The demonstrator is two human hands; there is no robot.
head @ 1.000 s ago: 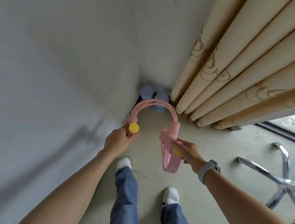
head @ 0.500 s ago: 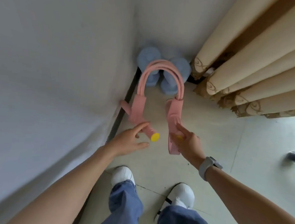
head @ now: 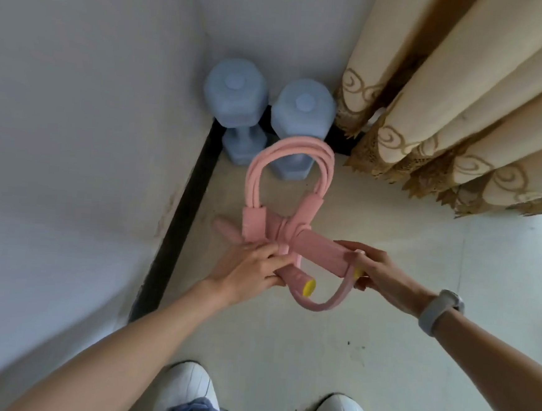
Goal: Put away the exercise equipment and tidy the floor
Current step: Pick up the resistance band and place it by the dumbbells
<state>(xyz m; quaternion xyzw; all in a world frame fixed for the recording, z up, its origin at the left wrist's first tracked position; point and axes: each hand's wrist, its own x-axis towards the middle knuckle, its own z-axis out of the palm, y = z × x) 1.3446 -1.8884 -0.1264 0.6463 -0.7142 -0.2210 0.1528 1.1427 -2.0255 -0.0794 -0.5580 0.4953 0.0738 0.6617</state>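
Lying folded in the corner of the room is a pink resistance pull-rope exerciser point(head: 287, 206), its several rubber tubes arching up in a loop point(head: 287, 151) toward the wall and its flat pink foot pad point(head: 321, 251) and bar handle crossing beneath. The bar handle is ending in a yellow cap point(head: 309, 287), and a thin pink strap point(head: 327, 302) is curving below it. Two pale blue dumbbells point(head: 238, 105) are standing on end in the corner just behind the loop, side by side, the right one point(head: 302, 117) partly covered by the tubes. The exerciser is sitting low over the pale floor point(head: 284, 352), between the white wall point(head: 75, 125) and the beige curtain point(head: 464, 116) with its brown scroll trim; whether it is touching the floor cannot be told.

The person's left hand point(head: 251, 268) is resting over the crossing of pad and handle, the fingers lying nearly straight across the pink parts and pressing on them, the thumb under the bar. The right hand point(head: 375, 265) is curling round the far end of the foot pad, thumb on top and fingers beneath, gripping it together with the strap's end. A grey wristband point(head: 439, 311) is sitting on the right wrist. White shoes point(head: 184, 390) and blue trouser legs are showing at the lower edge.

No writing or brand marking is legible on any item.
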